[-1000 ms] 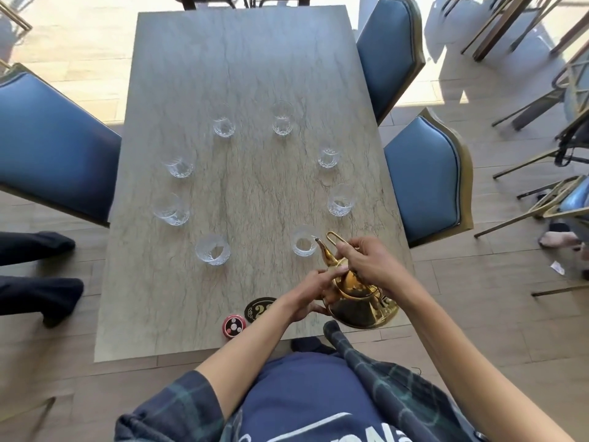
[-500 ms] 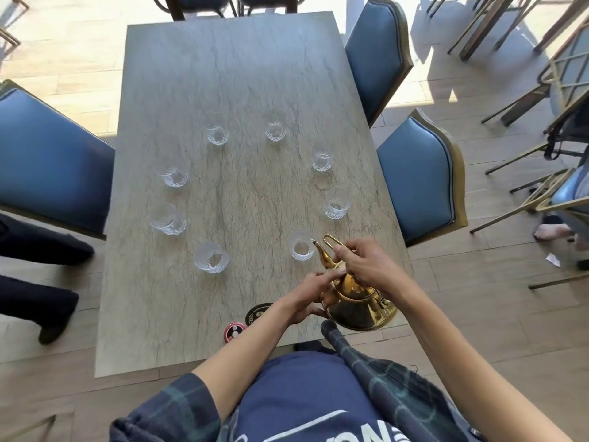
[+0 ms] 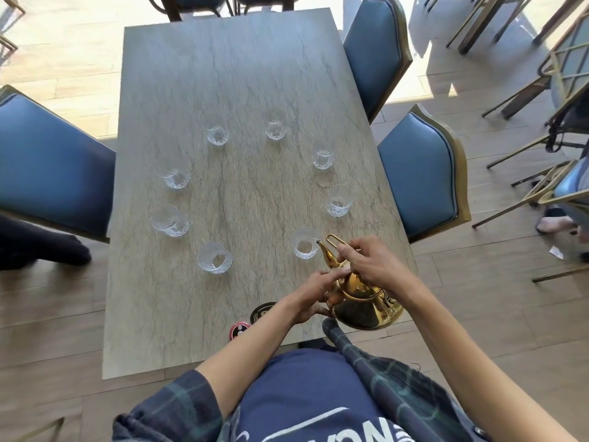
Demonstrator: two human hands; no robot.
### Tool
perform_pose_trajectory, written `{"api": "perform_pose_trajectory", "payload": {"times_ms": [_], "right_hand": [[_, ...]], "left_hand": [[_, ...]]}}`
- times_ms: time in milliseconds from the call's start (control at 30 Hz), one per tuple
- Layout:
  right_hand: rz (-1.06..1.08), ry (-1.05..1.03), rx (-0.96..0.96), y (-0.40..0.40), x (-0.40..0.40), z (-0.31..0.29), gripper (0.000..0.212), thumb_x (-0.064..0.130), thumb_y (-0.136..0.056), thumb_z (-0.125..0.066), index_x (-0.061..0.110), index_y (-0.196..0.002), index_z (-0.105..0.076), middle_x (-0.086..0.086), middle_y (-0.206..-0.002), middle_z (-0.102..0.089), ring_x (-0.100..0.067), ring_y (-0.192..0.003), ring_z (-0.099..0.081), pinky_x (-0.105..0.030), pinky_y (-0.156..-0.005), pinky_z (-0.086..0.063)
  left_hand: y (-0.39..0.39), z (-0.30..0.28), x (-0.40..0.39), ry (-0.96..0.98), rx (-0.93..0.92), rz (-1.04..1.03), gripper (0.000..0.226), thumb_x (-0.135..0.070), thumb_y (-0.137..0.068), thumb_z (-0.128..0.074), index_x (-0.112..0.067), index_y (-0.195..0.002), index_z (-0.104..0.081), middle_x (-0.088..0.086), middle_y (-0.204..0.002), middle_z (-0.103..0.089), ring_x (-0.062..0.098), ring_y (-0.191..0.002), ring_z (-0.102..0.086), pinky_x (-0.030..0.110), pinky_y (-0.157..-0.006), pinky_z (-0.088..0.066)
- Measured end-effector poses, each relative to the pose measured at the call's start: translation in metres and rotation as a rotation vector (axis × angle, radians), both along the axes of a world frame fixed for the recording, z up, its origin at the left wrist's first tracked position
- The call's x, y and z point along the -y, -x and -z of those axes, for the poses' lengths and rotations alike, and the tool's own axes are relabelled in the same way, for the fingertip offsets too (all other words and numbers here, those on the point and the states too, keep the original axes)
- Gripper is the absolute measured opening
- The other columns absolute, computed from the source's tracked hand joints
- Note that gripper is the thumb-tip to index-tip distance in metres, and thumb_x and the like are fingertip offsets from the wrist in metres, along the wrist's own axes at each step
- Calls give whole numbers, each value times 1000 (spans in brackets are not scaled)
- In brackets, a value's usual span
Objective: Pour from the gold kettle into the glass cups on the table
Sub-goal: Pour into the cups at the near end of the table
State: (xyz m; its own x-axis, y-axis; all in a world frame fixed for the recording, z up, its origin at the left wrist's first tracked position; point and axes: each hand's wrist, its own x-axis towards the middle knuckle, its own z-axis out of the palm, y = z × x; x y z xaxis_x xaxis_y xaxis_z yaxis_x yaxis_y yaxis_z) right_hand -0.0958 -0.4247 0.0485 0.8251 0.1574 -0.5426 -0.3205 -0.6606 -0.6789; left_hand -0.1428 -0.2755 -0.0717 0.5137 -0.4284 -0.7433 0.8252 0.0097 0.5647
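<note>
A gold kettle (image 3: 363, 306) is held tilted above the near right part of the stone table (image 3: 248, 74). My right hand (image 3: 371, 263) grips its wire handle from above. My left hand (image 3: 314, 295) steadies its body and lid from the left. Its spout tip hangs over the rim of the nearest right glass cup (image 3: 304, 247). Several more clear glass cups stand in a ring, among them one at the near left (image 3: 214, 258), one at the right (image 3: 339, 200) and one at the far side (image 3: 274, 122).
A black coaster (image 3: 263, 311) and a small red-and-black round disc (image 3: 239, 330) lie near the table's front edge. Blue padded chairs stand at the left (image 3: 47, 167) and right (image 3: 417, 173). A person's dark-clad legs (image 3: 38, 247) show at the left.
The kettle's spout has moved forward to the rim of the nearest right cup and the kettle tilts more. Both hands keep their hold. The camera has shifted a little.
</note>
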Motion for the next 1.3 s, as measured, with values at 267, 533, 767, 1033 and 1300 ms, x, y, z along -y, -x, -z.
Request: {"api": "perform_pose_trajectory", "payload": {"times_ms": [267, 533, 767, 1033, 1300], "right_hand": [[-10, -12, 3, 2, 1, -3, 35, 42, -100, -53, 17, -86, -73, 7, -62, -58, -9, -60, -55, -35, -63, -43], [-2, -11, 9, 5, 3, -3, 34, 45, -99, -53, 20, -84, -72, -6, -71, -67, -17, -67, -64, -41, -67, -50], [1, -8, 15, 7, 2, -5, 35, 45, -99, -53, 19, -85, -72, -1, -67, -63, -13, -64, -61, -37, -65, -47], [6, -16, 13, 10, 0, -8, 35, 45, -100, -53, 19, -86, -72, 0, -69, -63, -15, -67, -61, -38, -67, -48], [17, -6, 11, 12, 0, -6, 34, 44, -100, -53, 20, -85, -72, 0, -69, -63, -15, -68, -61, -39, -69, -49]], "left_hand": [[1, -4, 1, -1, -12, 8, 41, -73, -82, -80, -35, -94, -90, 14, -113, -67, 27, -99, -65, 65, -112, -55], [2, -10, 3, -8, 0, -2, 43, -73, -87, -77, -31, -91, -87, 14, -108, -63, 17, -85, -63, 50, -94, -54], [3, -14, 2, -22, -4, 6, 34, -57, -107, -68, -26, -102, -81, -3, -92, -78, 14, -87, -68, 51, -98, -56], [4, -11, 0, -14, 10, 40, 33, -57, -106, -68, -29, -102, -84, -4, -96, -83, 22, -103, -71, 64, -114, -54], [4, -11, -1, 1, 11, 45, 32, -55, -109, -65, -27, -108, -81, -8, -95, -86, 20, -104, -74, 64, -114, -54]]}}
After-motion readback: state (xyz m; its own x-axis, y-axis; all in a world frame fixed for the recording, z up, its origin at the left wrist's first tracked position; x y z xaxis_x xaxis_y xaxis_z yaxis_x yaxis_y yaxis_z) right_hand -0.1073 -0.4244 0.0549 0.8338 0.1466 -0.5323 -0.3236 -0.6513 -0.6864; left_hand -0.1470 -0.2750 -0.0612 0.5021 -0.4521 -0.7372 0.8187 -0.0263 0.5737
